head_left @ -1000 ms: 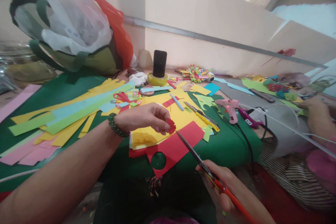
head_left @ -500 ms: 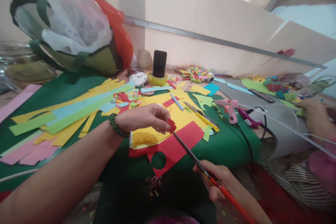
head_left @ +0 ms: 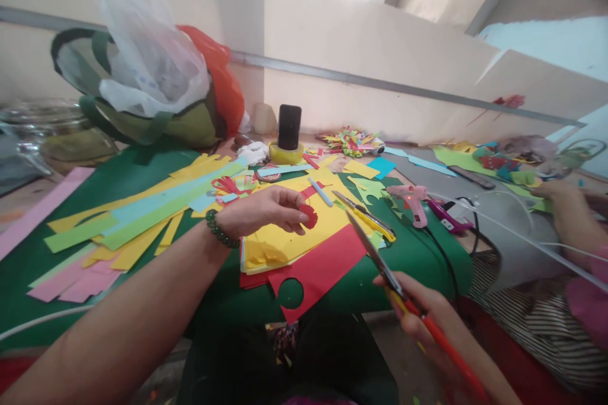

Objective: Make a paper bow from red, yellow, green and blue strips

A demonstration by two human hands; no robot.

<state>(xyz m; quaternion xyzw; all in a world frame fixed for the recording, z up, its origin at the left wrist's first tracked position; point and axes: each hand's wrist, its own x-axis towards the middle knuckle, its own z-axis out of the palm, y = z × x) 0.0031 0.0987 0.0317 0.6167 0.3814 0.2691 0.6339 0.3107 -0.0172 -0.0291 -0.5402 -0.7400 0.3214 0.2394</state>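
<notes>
My left hand (head_left: 266,210), with a dark green bead bracelet on the wrist, pinches a small red paper piece (head_left: 310,216) above a stack of yellow paper (head_left: 280,245). My right hand (head_left: 430,316) grips red-handled scissors (head_left: 380,262) low on the right. Their blades are closed and point up and left, a short way right of the red piece and apart from it. A red sheet (head_left: 323,266) with a round hole cut in it lies under the yellow stack on the green cloth (head_left: 413,259).
Long yellow, green and pink paper strips (head_left: 133,209) lie to the left. A phone (head_left: 289,126) stands on a yellow tape roll. A yellow utility knife (head_left: 365,215) and pink glue gun (head_left: 411,199) lie right of centre. Another person's hand (head_left: 563,202) works at far right. Bags (head_left: 147,88) stand behind.
My right hand has drawn the scissors away to the right, so the blades no longer touch the red piece. The camera view has tilted slightly up and left.
</notes>
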